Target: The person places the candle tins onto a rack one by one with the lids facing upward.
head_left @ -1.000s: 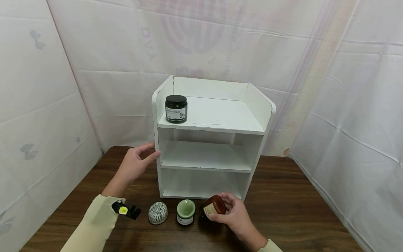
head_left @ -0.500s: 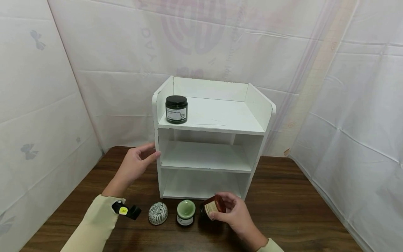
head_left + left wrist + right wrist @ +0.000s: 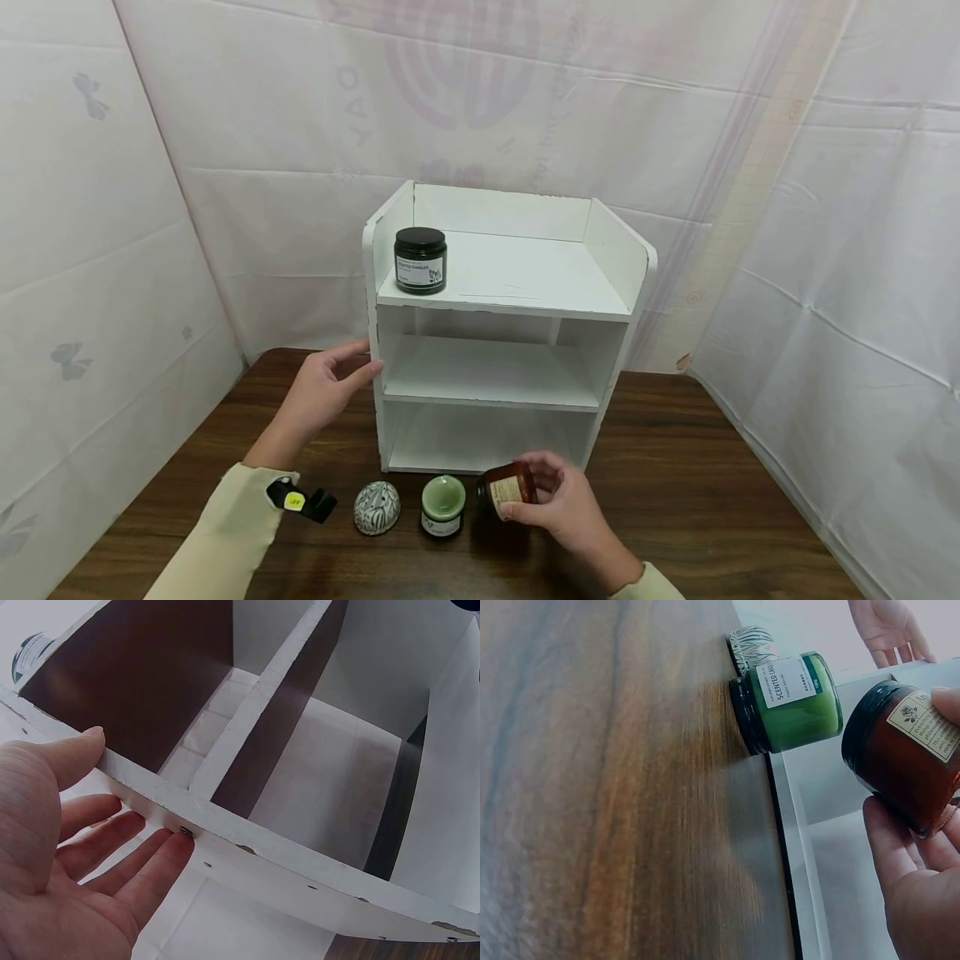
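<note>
My left hand (image 3: 317, 393) holds the left side panel of a white three-tier shelf (image 3: 491, 403), its thumb (image 3: 82, 750) over the front edge and its fingers along the outer side. My right hand (image 3: 566, 504) grips an amber candle jar (image 3: 505, 490) between thumb and fingers, tilted over, with its dark lid (image 3: 866, 731) pointing left and its cream label showing. Left of it a green candle jar (image 3: 442, 504) stands upside down on its lid. Beside that sits a small black-and-white patterned dome-shaped container (image 3: 377, 508).
A dark green candle jar (image 3: 420, 268) with a black lid stands at the left of the shelf's top tier. The shelf rests on a dark wooden table (image 3: 697, 500). White printed sheets (image 3: 285, 208) hang behind and on both sides.
The right hand has tilted the amber jar, so its base turns away from the head camera and more of its label shows. It rises slightly. The left hand stays on the shelf.
</note>
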`<state>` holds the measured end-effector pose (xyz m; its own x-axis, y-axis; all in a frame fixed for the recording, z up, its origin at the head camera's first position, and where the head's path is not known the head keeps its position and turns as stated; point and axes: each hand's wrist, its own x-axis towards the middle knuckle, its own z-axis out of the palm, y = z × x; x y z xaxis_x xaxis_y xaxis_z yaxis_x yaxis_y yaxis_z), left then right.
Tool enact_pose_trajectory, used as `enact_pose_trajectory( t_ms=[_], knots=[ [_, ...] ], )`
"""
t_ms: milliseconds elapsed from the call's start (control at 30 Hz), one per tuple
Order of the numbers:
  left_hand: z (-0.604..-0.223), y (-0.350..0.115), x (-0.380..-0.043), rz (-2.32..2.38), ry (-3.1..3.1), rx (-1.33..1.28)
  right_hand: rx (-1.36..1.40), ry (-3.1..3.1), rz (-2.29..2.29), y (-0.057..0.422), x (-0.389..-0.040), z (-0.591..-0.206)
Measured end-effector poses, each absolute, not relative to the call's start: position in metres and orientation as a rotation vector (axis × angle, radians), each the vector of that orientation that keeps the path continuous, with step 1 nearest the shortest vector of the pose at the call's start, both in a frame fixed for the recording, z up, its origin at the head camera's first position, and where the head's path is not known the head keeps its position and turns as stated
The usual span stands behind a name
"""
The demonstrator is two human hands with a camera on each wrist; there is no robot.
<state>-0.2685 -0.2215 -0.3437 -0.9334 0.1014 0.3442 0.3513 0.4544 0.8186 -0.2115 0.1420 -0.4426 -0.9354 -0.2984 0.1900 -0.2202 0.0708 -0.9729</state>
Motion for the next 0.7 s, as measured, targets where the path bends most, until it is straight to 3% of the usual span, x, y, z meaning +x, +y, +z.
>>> enact_pose_trajectory(
  t_ms=[700],
  knots=[
    [-0.3428, -0.2223, -0.2682, -1.47, -2.46, -0.399, -0.421, 1.997, -2.197, 0.1425, -0.2179, -0.4475]
  ],
)
